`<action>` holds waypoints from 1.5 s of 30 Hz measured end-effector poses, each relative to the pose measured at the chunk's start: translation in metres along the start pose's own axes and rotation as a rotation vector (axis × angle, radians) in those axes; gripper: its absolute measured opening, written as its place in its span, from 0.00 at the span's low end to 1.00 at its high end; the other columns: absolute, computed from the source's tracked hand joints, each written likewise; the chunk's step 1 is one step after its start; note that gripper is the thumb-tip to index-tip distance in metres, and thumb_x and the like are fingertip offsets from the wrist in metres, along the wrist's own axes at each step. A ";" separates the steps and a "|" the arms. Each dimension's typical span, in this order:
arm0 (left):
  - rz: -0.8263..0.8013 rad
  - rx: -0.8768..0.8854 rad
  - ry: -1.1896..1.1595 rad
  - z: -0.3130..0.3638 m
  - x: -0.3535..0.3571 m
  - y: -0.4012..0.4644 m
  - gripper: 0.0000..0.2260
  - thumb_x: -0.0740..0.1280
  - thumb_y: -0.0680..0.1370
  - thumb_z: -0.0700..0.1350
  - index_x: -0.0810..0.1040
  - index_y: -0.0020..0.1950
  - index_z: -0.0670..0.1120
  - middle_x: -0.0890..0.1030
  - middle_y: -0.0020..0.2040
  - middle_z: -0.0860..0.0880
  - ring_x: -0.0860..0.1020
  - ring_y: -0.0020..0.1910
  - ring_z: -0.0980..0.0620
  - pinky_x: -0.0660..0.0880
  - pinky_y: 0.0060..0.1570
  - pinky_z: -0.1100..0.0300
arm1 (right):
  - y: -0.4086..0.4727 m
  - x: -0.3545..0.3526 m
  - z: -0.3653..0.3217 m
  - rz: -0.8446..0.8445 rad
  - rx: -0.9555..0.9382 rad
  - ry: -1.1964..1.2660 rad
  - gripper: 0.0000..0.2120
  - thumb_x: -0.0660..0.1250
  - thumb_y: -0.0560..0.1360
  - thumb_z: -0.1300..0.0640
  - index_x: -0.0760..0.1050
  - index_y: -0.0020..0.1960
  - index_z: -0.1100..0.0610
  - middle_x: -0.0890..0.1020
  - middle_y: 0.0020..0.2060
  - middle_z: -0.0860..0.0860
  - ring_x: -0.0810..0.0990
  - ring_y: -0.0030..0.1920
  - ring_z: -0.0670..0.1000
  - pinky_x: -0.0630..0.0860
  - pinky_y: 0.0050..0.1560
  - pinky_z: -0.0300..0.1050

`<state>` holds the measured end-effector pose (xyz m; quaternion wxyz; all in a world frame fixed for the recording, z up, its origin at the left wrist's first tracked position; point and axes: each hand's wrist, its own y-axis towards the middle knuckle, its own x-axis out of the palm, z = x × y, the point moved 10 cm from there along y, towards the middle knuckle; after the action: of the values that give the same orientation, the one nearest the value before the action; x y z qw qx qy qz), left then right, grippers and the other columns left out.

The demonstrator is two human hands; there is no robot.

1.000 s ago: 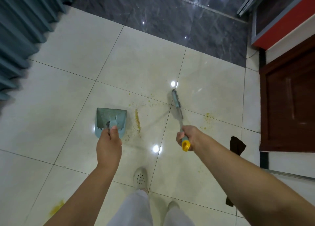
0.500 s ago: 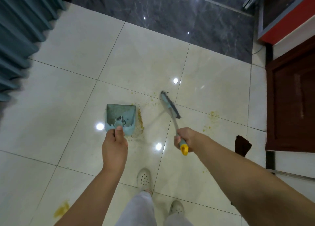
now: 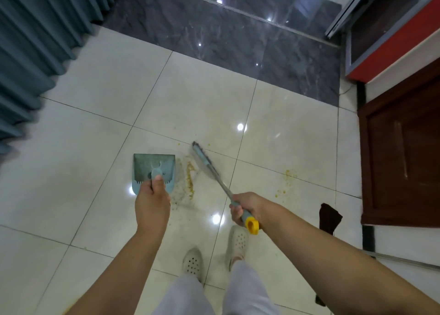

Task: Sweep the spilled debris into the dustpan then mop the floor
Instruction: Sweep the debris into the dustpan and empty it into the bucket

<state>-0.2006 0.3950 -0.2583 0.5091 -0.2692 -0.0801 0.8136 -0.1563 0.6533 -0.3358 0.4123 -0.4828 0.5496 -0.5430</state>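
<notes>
The left hand [image 3: 152, 201] holds its grip on the dustpan [image 3: 153, 172] handle, the right hand [image 3: 245, 206] on the brush [image 3: 206, 163], whose head has swung in beside the yellow debris [image 3: 190, 174] line, now just right of the pan's edge and, by my reckoning, one stroke from being collected.

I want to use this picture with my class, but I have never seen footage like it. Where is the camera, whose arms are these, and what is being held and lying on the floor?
The camera sits on a person's head, looking down, so the arms and the feet in pale shoes are the wearer's own. The left hand grips the handle of a blue-green dustpan on the pale tiled floor. The right hand holds a long-handled brush with a yellow end cap. Between brush and pan lies a line of yellowish debris; more is scattered further right. A dark cloth lies near a wooden door.
</notes>
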 end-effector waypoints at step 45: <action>0.323 -0.148 -0.186 0.084 0.082 0.057 0.15 0.59 0.80 0.55 0.70 0.38 0.48 0.72 0.30 0.47 0.68 0.25 0.49 0.66 0.28 0.58 | 0.000 -0.016 -0.168 -0.123 0.180 -0.215 0.11 0.59 0.79 0.60 0.66 0.39 0.60 0.66 0.20 0.52 0.64 0.12 0.46 0.62 0.13 0.29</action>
<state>-0.3165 0.4518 -0.2393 0.3413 -0.2391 -0.1421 0.8979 -0.3171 0.7019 -0.3253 0.4765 -0.5321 0.4207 -0.5593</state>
